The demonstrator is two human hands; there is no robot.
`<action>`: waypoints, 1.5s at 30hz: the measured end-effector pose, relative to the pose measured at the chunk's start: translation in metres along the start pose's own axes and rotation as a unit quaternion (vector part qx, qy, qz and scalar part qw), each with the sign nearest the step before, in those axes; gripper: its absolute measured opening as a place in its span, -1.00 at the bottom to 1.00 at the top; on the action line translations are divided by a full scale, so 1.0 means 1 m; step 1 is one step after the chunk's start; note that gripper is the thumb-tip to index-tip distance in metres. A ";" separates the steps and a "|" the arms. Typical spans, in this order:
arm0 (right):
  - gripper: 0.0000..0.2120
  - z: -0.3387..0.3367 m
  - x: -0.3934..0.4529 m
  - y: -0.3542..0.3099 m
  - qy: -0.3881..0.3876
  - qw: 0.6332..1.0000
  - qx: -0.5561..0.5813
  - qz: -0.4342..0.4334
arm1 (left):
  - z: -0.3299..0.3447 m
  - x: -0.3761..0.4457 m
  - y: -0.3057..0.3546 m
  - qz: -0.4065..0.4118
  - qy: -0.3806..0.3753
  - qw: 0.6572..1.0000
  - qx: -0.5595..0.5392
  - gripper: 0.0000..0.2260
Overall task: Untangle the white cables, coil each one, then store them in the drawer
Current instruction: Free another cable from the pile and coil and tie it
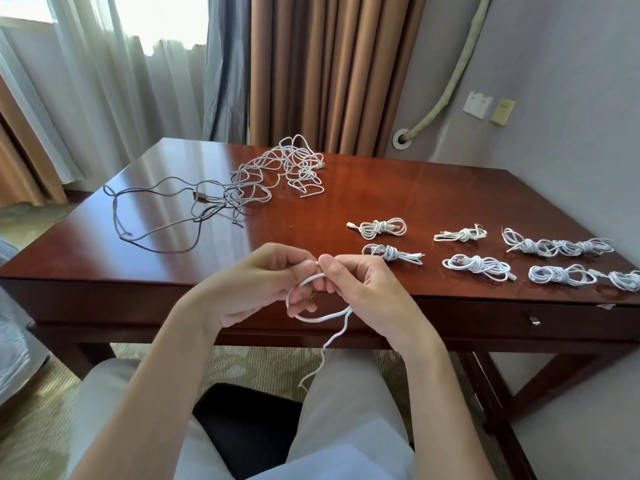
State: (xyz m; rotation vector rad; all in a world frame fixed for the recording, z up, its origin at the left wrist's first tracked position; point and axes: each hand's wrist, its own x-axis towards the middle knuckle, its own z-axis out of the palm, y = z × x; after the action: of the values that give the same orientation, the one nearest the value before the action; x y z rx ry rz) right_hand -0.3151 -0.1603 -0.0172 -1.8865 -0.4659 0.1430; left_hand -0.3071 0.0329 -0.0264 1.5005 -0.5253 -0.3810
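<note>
Both hands work one white cable (320, 318) in front of the desk (381, 202) edge. Left hand (263, 282) has fingers curled round the first loop; right hand (360, 289) pinches the cable near its end, thumb and finger closed on it, touching the left fingertips. Free tail hangs straight down from the grip between the knees, long axis vertical, nearer the right hand, so next wrap likely draws upward. Tangle (277, 171) sits far back-left; coiled bundles (485, 251) lie right. Drawer (533, 320) is closed, under the desk's right side.
</note>
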 end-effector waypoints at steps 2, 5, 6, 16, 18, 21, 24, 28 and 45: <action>-0.71 0.005 0.002 -0.002 0.018 1.000 0.013 0.000 | 0.003 0.003 -0.001 0.006 0.055 0.997 -0.052 -0.75; -0.71 0.009 0.003 0.003 0.069 0.997 -0.021 -0.013 | 0.004 0.001 -0.006 -0.004 0.093 0.989 -0.117 -0.58; -0.71 0.009 0.002 0.004 0.077 0.997 -0.019 -0.022 | 0.005 0.000 -0.007 -0.008 0.088 0.989 -0.121 -0.56; -0.48 0.024 0.002 0.021 0.199 0.978 -0.018 -0.054 | 0.013 -0.001 -0.010 0.044 0.207 0.968 -0.138 -0.68; -0.43 0.025 0.000 0.025 0.188 0.981 -0.053 -0.007 | 0.016 0.004 -0.013 0.087 0.264 0.941 -0.191 -0.60; -0.46 0.028 -0.005 0.027 0.140 0.989 -0.027 0.045 | 0.028 0.009 -0.014 0.137 0.287 0.921 -0.224 -0.46; -0.63 0.038 -0.004 0.025 0.119 0.990 0.078 0.023 | 0.040 0.012 -0.018 0.127 0.252 0.915 -0.288 -0.54; -0.73 0.044 0.000 0.024 0.137 0.956 0.260 0.004 | 0.048 0.011 -0.024 0.103 0.232 0.893 -0.371 -0.63; -0.70 0.026 -0.008 0.017 -0.033 0.895 0.444 0.005 | 0.041 -0.010 -0.028 0.093 0.155 0.835 -0.520 -0.67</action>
State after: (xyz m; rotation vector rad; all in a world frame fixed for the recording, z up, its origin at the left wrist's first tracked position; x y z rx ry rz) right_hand -0.3260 -0.1459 -0.0432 -0.9814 -0.3471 0.3604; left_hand -0.3356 0.0025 -0.0551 0.4183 -0.1281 -0.1954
